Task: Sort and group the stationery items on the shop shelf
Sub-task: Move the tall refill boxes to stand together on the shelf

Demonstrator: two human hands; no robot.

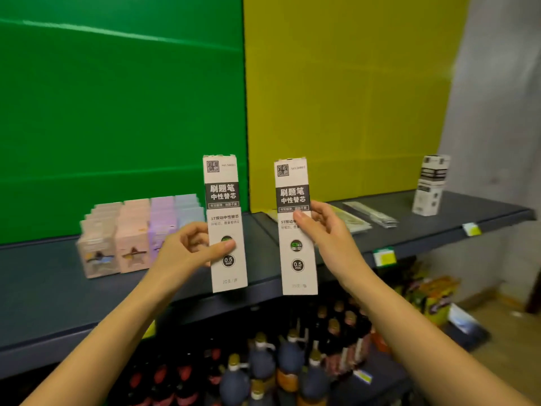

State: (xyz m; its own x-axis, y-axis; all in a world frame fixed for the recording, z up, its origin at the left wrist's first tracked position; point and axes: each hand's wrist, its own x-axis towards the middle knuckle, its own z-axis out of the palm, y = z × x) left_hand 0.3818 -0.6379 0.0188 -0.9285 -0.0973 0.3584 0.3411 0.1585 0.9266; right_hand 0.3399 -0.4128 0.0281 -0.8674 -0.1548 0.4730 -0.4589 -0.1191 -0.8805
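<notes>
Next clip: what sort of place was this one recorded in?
Probably a small shop. A dark shelf carries price tags on its front edge and rows of pastel boxes; bottles crowd the level below. The left hand holds the left refill box, the right hand the right refill box.

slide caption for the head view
Left hand holds the left refill box, right hand the right refill box, both upright before the dark shelf with pastel packs.

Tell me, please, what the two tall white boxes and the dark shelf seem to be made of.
Left box and right box: probably thin cardboard, matte, with printed faces and crisp folded edges. Shelf: likely painted metal, dark grey with a dull sheen and a thin folded front lip; not certain.
</notes>
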